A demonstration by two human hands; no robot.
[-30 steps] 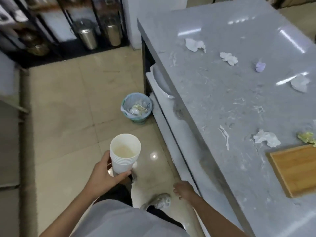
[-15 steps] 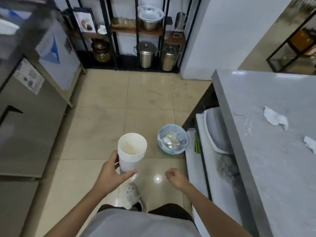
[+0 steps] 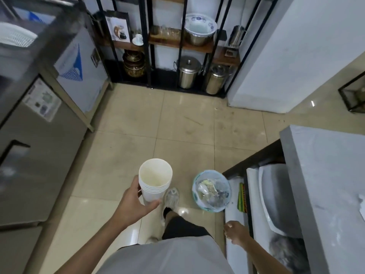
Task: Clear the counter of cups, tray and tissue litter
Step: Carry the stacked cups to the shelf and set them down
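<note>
Beige tiled floor (image 3: 126, 151), a bit scuffed, runs to a black rack (image 3: 178, 44) at the far wall; two steel pots (image 3: 188, 73) stand on its bottom level. A steel fridge (image 3: 29, 147) is on the left, the grey counter (image 3: 327, 175) on the right, one tissue (image 3: 362, 204) at its edge. One lined bin (image 3: 211, 191) sits on the floor beside the counter. The left hand (image 3: 136, 204) is wrapped around a stack of cups (image 3: 155, 182), about five nested, upright. The right hand (image 3: 236, 232) hangs loosely curled, holding nothing.
</note>
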